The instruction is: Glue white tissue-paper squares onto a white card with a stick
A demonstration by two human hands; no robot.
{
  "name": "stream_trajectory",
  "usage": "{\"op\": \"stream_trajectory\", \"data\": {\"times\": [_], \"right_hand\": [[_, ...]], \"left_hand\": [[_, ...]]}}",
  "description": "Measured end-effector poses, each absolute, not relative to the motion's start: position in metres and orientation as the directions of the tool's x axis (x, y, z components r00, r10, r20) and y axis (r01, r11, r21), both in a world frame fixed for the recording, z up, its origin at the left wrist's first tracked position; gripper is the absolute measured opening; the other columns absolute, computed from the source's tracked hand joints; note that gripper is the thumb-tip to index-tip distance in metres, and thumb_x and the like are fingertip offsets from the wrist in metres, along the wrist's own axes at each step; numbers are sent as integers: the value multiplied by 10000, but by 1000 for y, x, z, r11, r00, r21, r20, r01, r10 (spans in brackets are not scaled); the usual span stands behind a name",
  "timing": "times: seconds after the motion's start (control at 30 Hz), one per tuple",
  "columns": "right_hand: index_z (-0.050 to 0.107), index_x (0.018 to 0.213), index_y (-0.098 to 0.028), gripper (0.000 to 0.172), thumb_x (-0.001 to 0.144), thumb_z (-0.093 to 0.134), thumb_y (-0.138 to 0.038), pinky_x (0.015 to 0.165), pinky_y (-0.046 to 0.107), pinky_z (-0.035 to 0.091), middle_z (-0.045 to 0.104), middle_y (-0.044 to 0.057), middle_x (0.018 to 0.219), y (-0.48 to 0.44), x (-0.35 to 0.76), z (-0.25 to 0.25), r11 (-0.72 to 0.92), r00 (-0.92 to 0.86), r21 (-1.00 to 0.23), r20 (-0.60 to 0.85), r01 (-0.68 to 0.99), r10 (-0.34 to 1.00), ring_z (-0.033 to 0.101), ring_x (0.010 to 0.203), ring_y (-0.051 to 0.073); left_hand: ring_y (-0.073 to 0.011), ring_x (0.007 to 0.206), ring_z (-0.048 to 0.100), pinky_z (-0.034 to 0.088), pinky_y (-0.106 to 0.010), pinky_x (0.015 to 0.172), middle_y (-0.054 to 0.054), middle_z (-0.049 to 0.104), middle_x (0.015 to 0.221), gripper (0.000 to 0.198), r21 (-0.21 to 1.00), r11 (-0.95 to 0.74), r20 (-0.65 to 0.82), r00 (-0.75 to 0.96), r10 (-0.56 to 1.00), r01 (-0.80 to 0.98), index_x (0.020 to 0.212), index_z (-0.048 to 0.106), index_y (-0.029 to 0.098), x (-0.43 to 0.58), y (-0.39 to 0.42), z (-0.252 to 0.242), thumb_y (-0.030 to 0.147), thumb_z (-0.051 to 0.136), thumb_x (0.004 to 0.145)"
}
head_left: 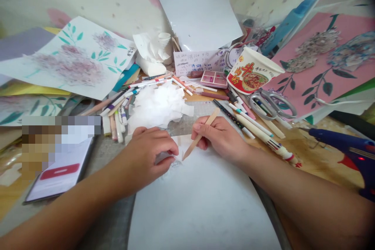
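Observation:
A large white sheet of paper lies in front of me on a grey cutting mat. My right hand grips a flat wooden craft stick like a pen; its narrow lower tip meets the sheet near the upper middle. Just left of that tip, my left hand rests at the paper's edge, fingers curved and thumb slightly apart from the index finger, with nothing visible between them. Beneath its fingertips is a small translucent greyish patch. Beyond the left hand sits a pile of torn white tissue pieces.
Left lies a phone. Pens and markers ring the mat. Right stand a tilted paper noodle cup, grey scissors and a blue glue gun with a red light. Flower pictures lean at both sides.

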State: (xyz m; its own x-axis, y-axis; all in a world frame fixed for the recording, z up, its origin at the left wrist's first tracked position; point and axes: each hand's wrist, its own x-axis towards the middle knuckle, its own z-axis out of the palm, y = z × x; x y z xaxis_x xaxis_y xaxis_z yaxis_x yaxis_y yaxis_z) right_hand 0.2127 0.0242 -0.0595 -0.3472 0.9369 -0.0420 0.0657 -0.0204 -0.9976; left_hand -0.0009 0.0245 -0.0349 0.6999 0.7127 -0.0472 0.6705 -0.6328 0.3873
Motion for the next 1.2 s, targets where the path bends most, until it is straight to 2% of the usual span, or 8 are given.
{"op": "stream_trajectory", "data": {"times": [0.2, 0.43, 0.8, 0.9, 1.07, 1.13, 1.2], "right_hand": [[600, 678, -170, 304, 859, 514, -399, 471, 237, 348, 536, -24, 495, 23, 211, -59, -23, -310, -999, -36, 47, 950, 484, 464, 112], [593, 670, -170, 301, 857, 514, -392, 454, 224, 341, 538, -26, 493, 24, 209, -58, -25, -348, -996, -53, 86, 936, 477, 452, 102], [605, 654, -166, 239, 844, 546, -299, 423, 209, 308, 552, -30, 470, 29, 202, -54, -130, -345, -977, -181, 167, 921, 439, 410, 90], [614, 650, -162, 262, 836, 557, -338, 431, 208, 322, 560, -24, 470, 29, 205, -56, -153, -322, -987, -161, 49, 933, 459, 418, 92], [614, 618, -167, 284, 809, 590, -377, 430, 216, 357, 540, -25, 414, 31, 210, -61, -157, -134, -956, -126, -246, 983, 483, 400, 105], [615, 640, -174, 286, 814, 611, -401, 456, 228, 405, 536, -30, 428, 33, 213, -62, -77, -20, -945, -75, -317, 997, 507, 421, 114], [644, 731, -179, 280, 837, 623, -437, 506, 243, 464, 594, -16, 536, 35, 216, -62, 62, 98, -950, 33, -307, 995, 562, 501, 128]], "left_hand": [[-181, 798, 567, 250, -364, 743, 26, 652, 783, 192, 363, -663, -28, 719, 695, 655, 740, 655, 231, -1, 24, -36, 194, 491, 832], [-188, 787, 561, 252, -364, 745, 22, 635, 764, 165, 385, -635, -60, 705, 707, 670, 718, 641, 223, 0, 23, -36, 219, 504, 811], [-205, 799, 566, 280, -383, 781, 5, 631, 757, 195, 392, -584, -134, 672, 728, 711, 729, 644, 217, 1, 24, -32, 263, 478, 820], [-201, 800, 569, 288, -384, 791, 5, 631, 770, 199, 394, -578, -138, 668, 731, 714, 738, 646, 217, 1, 24, -32, 264, 475, 830], [-208, 853, 586, 303, -384, 814, 8, 647, 836, 168, 437, -558, -101, 655, 749, 705, 809, 648, 236, -2, 26, -34, 265, 488, 850], [-219, 887, 586, 318, -389, 839, -4, 655, 894, 167, 467, -527, -57, 619, 783, 710, 869, 641, 240, -5, 27, -33, 279, 478, 867], [-220, 870, 586, 343, -378, 834, -8, 655, 896, 174, 497, -491, 7, 562, 827, 716, 881, 626, 238, -8, 27, -32, 294, 462, 883]]}}
